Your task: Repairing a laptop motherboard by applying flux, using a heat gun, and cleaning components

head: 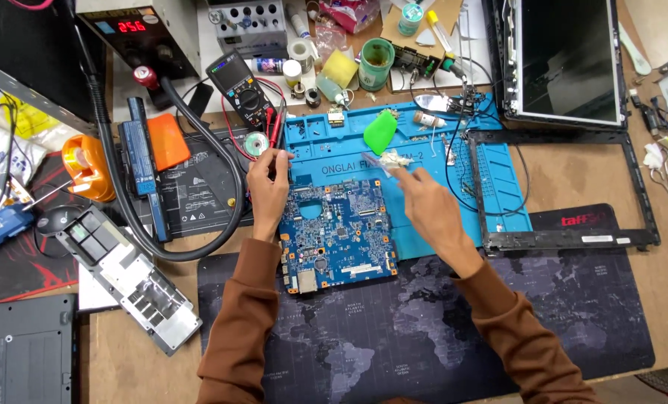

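An orange tape roll [87, 166] sits far left on the tabletop [573, 179], beside a long blue battery pack [141, 164] lying top to bottom. The left hand [268, 187] rests at the upper left corner of the blue circuit board [337, 238], its grip pinching thin red probe leads [277, 127]. The board lies flat, roughly square, across the blue mat [438, 161] and the dark map-printed mat [424, 322]. The right hand [431, 206] pinches a slim tool [375, 162] pointing up-left, near a green pick [379, 132]

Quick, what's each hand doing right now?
Left hand: closed, pinching something thin at the circuit board's top-left corner.
Right hand: closed on a slim metal tool.
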